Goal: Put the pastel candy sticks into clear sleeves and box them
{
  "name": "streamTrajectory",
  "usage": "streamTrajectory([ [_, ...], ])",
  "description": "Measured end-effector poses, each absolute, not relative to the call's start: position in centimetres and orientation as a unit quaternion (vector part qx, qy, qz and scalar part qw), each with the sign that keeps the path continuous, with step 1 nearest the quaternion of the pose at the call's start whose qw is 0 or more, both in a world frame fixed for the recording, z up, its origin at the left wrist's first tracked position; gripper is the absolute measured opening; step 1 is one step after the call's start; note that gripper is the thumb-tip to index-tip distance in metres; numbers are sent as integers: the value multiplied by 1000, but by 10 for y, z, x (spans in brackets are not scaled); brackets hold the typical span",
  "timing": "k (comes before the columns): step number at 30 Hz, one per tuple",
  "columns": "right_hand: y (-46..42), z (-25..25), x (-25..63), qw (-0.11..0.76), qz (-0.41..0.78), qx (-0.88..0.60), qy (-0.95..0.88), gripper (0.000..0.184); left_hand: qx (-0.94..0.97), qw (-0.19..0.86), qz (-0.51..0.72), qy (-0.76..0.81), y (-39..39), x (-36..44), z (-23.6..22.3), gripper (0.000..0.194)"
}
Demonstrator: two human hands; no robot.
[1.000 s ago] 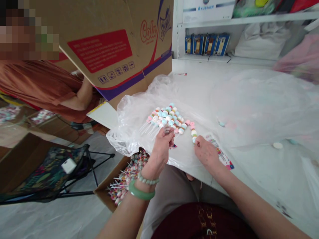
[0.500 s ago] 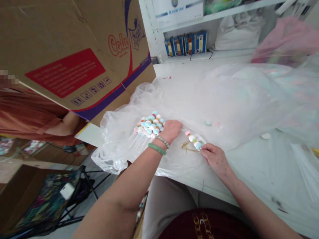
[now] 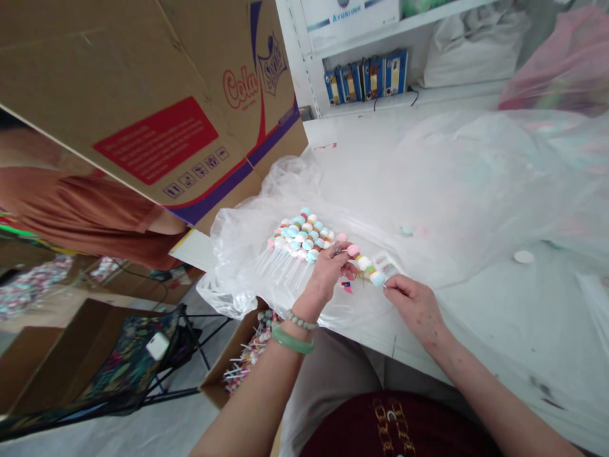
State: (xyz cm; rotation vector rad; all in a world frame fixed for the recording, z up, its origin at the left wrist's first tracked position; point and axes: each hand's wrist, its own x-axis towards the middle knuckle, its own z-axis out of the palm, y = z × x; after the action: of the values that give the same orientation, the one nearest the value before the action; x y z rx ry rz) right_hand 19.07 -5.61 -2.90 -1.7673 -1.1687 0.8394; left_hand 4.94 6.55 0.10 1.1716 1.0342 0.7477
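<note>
A pile of pastel candy skewers (image 3: 299, 238) lies on a clear plastic sheet (image 3: 247, 266), their white sticks pointing toward me. Just right of the pile, one skewer of pink, white, green and blue candies (image 3: 364, 263) spans the gap between my hands. My left hand (image 3: 328, 276) grips its pink end, with a small grey item at the fingertips that I cannot make out. My right hand (image 3: 413, 306) pinches the blue end, beside a small printed label (image 3: 385, 265). Beads and a green bangle circle my left wrist.
A large cardboard box (image 3: 190, 133) looms at upper left. Below the white table's edge (image 3: 413, 355) sits an open box of candy (image 3: 223, 374). A co-worker's orange sleeve (image 3: 80, 203) shows at left, beside a folding chair (image 3: 128, 362). Blue boxes (image 3: 366, 79) stand on a white shelf.
My left hand has come off the pile and now sits at the skewer's pink end. The printed label now lies against the skewer's blue end. The view has swung slightly.
</note>
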Motion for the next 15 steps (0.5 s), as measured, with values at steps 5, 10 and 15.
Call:
streamTrajectory([
  [5, -62, -31, 185, 409, 328, -692, -496, 17, 430, 708, 384, 408, 57, 32, 0, 30],
  [10, -66, -28, 178, 389, 328, -697, -505, 18, 411, 706, 413, 402, 53, 23, -3, 28],
  [15, -68, -25, 172, 381, 332, -693, -514, 19, 399, 704, 422, 409, 46, 19, -6, 30],
])
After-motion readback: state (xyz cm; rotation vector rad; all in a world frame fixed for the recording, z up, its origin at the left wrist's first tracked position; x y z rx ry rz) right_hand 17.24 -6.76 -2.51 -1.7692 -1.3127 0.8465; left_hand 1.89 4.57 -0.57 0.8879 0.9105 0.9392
